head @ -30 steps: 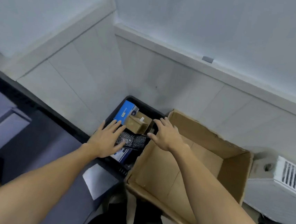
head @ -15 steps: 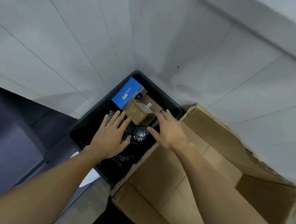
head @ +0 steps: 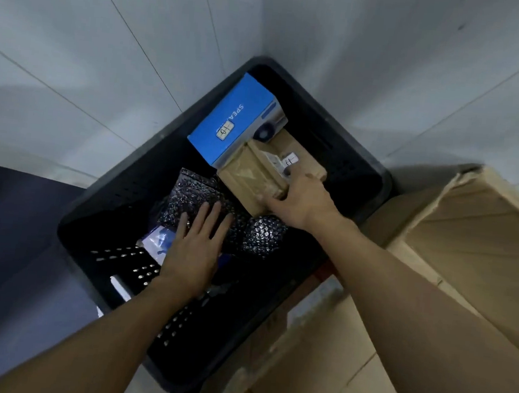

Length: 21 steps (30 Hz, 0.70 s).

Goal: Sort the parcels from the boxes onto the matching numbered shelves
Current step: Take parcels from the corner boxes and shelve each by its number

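Observation:
A black plastic crate (head: 365, 174) stands on the floor and holds several parcels. A blue box (head: 230, 120) leans at its far end, with a small label on its top face. Below it lies a brown cardboard parcel (head: 251, 173) bearing a white label. My right hand (head: 302, 200) grips this brown parcel at its near corner, thumb on the side, fingers over the top. Black bubble-wrap parcels (head: 263, 238) lie in the middle of the crate. My left hand (head: 194, 247) rests flat on them with straight, spread fingers. A white-and-blue packet (head: 155, 243) peeks out beside it.
An open cardboard box (head: 456, 247) stands against the crate's right side. Pale floor tiles surround the crate. A dark grey surface (head: 10, 235) lies to the left.
The view has closed in on the crate. My right hand went forward and took hold of the brown parcel. My left hand slid lower onto the bubble-wrap parcels.

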Each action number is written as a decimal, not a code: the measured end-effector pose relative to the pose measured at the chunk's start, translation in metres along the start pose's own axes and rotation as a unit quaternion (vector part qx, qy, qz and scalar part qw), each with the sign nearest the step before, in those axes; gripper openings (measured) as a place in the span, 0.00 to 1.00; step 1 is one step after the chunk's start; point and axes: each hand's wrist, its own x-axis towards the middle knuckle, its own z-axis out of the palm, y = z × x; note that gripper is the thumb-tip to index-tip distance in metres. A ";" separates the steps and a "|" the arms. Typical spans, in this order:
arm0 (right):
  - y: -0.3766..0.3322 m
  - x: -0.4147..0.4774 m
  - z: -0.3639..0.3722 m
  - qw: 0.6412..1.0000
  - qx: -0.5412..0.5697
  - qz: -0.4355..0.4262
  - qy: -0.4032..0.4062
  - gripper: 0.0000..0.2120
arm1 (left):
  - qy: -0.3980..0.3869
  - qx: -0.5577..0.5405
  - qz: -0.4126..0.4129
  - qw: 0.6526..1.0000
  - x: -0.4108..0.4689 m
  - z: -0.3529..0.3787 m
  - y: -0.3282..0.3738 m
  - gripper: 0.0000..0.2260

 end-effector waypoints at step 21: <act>0.019 0.003 0.028 0.992 0.081 -0.057 0.073 0.53 | 0.106 0.036 0.047 0.993 0.007 0.009 -0.015 0.31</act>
